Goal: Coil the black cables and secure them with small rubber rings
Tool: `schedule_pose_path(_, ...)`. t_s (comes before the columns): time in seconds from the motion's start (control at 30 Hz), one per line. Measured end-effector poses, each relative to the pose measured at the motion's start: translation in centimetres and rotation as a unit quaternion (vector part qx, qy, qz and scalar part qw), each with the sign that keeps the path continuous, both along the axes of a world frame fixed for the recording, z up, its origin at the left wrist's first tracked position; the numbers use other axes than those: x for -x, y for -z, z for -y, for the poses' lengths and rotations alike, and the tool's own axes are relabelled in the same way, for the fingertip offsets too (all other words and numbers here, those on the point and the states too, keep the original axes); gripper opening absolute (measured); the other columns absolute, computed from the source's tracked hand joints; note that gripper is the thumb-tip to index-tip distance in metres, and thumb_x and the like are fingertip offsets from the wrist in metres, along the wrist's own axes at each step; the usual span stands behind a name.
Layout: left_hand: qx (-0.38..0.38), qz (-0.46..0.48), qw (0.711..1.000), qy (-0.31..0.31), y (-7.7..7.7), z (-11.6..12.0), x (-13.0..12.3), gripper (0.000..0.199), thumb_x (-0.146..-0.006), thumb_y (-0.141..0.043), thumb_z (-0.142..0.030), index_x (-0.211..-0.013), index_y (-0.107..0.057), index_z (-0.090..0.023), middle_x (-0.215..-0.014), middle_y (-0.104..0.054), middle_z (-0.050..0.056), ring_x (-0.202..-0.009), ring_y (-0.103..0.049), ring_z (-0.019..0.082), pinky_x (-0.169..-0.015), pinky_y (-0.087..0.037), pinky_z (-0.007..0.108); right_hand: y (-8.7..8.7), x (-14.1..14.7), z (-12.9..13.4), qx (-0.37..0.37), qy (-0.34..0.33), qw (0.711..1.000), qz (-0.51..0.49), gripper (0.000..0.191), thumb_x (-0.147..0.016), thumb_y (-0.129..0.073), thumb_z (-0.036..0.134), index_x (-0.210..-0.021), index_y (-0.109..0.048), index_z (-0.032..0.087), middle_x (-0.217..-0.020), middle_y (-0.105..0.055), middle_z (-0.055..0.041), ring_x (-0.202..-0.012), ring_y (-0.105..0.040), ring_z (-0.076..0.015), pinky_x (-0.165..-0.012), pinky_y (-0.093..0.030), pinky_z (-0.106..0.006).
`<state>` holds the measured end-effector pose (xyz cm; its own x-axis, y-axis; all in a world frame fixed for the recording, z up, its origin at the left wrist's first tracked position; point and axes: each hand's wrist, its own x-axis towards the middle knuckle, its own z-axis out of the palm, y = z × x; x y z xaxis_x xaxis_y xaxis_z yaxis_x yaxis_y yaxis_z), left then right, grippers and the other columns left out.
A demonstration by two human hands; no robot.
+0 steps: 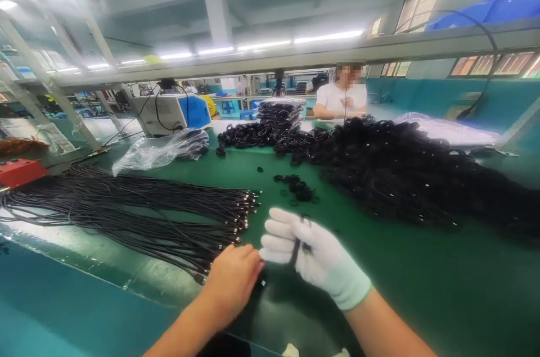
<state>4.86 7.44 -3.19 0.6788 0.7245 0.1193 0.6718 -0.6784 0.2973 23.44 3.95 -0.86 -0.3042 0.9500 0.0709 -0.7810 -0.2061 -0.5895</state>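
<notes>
Currently, the left hand point(234, 278) is lying curled, grip indeterminate, beside right-pointing black cables point(169, 227); the right hand point(324, 258), farther off, is pinching a black piece point(296, 252).

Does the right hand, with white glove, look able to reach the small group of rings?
Likely yes: the right hand is near the small group of rings and nothing visible stands between, though it holds a dark piece.

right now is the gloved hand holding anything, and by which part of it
The gloved hand holds something black; which part it grips can't be told.
</notes>
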Motion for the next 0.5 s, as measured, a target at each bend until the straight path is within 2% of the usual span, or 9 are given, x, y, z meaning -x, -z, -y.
schedule_pose_path(0.1,-0.096,-0.020,0.994,0.049,-1.3,2.5,-0.8,0.020,-0.088,-0.042,-0.017,-0.077,-0.059,-0.019,-0.075,-0.062,0.002,-0.069,-0.054,0.017,-0.066,-0.035,0.029,0.9,0.4,-0.1,0.033,0.029,0.998,0.054,0.035,-0.078,-0.068,0.029,-0.107,-0.058,0.013,-0.098,-0.066,-0.0115,-0.083,-0.065,-0.0195,-0.085,-0.045,-0.042)
schedule_pose_path(0.17,-0.128,0.009,0.989,0.072,-2.8,2.5,-1.0,0.017,-0.087,-0.050,-0.022,-0.074,-0.059,-0.019,-0.071,-0.061,0.001,-0.066,-0.053,0.015,-0.064,-0.034,0.028,1.6,0.8,0.2,0.030,-0.003,0.996,0.088,0.032,-0.080,-0.066,0.025,-0.107,-0.058,0.010,-0.096,-0.067,-0.0130,-0.080,-0.065,-0.0183,-0.081,-0.047,-0.038)
schedule_pose_path(0.2,-0.124,0.025,0.988,0.084,-3.6,2.0,-0.9,0.016,-0.085,-0.055,-0.028,-0.073,-0.060,-0.019,-0.070,-0.061,0.000,-0.066,-0.053,0.015,-0.065,-0.034,0.028,1.9,0.9,0.4,0.021,-0.041,0.994,0.096,0.031,-0.080,-0.065,0.025,-0.107,-0.059,0.009,-0.094,-0.067,-0.0133,-0.079,-0.065,-0.0181,-0.079,-0.047,-0.038)
schedule_pose_path(0.27,-0.066,0.060,0.991,0.103,-5.1,0.3,-0.7,0.016,-0.079,-0.064,-0.034,-0.074,-0.063,-0.020,-0.072,-0.062,-0.001,-0.069,-0.053,0.014,-0.068,-0.036,0.027,2.2,1.2,0.8,0.002,-0.138,0.987,0.087,0.034,-0.080,-0.065,0.028,-0.105,-0.059,0.006,-0.089,-0.066,-0.0134,-0.076,-0.064,-0.0191,-0.077,-0.048,-0.040)
schedule_pose_path(0.37,0.113,0.126,0.979,0.116,-6.2,-2.2,-0.4,0.013,-0.073,-0.070,-0.030,-0.076,-0.066,-0.019,-0.077,-0.064,-0.002,-0.071,-0.055,0.012,-0.067,-0.041,0.022,2.4,1.7,1.3,0.006,-0.241,0.969,0.049,0.042,-0.076,-0.069,0.036,-0.104,-0.058,0.007,-0.083,-0.064,-0.0105,-0.073,-0.062,-0.0193,-0.077,-0.046,-0.044)
schedule_pose_path(0.43,0.233,0.162,0.951,0.123,-5.7,-3.2,-0.6,0.013,-0.073,-0.069,-0.027,-0.079,-0.067,-0.016,-0.077,-0.065,-0.001,-0.070,-0.057,0.012,-0.063,-0.043,0.020,2.3,2.1,1.5,0.005,-0.264,0.964,0.031,0.042,-0.074,-0.070,0.038,-0.102,-0.056,0.009,-0.076,-0.060,-0.0054,-0.068,-0.058,-0.0158,-0.075,-0.046,-0.042)
schedule_pose_path(0.5,0.287,0.174,0.934,0.118,-4.4,-3.9,-0.9,0.015,-0.079,-0.060,-0.026,-0.081,-0.067,-0.013,-0.077,-0.066,0.001,-0.070,-0.058,0.012,-0.061,-0.044,0.019,2.1,2.3,1.5,-0.032,-0.253,0.967,0.028,0.039,-0.075,-0.068,0.039,-0.099,-0.055,0.012,-0.071,-0.054,-0.0007,-0.062,-0.052,-0.0124,-0.072,-0.044,-0.039)
